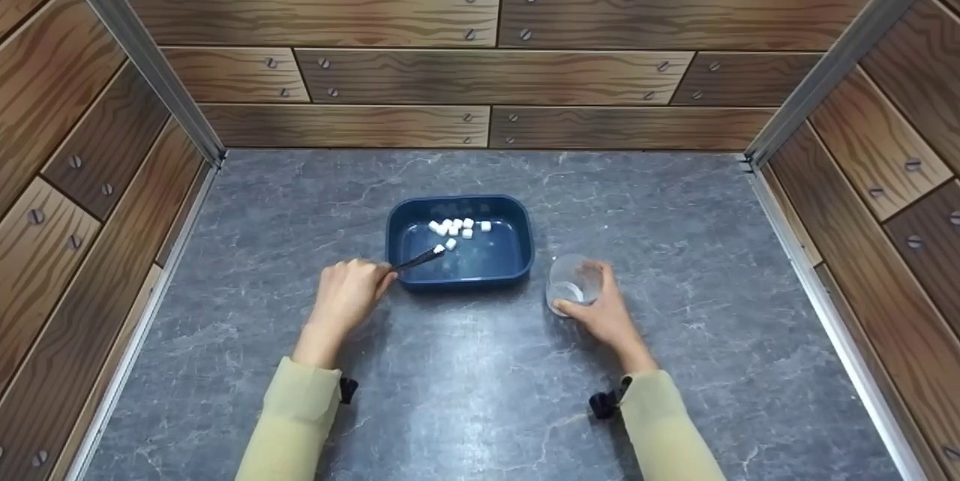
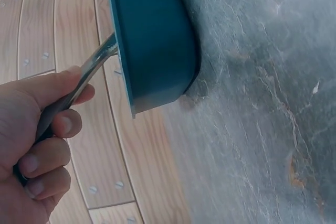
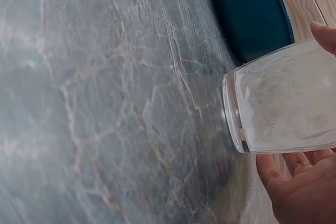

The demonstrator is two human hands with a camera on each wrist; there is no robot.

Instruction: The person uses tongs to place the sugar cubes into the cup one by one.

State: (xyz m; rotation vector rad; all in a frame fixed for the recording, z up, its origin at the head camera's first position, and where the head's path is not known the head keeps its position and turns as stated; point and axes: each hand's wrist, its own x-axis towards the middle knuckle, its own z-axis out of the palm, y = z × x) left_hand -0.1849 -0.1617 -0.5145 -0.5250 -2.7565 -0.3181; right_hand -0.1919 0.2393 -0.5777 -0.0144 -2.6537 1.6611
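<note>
The head camera is looking forward and down over the counter; both wrist cameras are viewing low and close, rolled sideways, sharing the blue tray.

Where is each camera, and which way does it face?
Head: worn there, facing forward and down at the blue tray; left hand, right hand and sleeves show.
Left wrist: worn there, facing the dark utensil; that hand shows.
Right wrist: worn there, facing the clear cup; that hand shows.
Both wrist views share the blue tray's outside.
</note>
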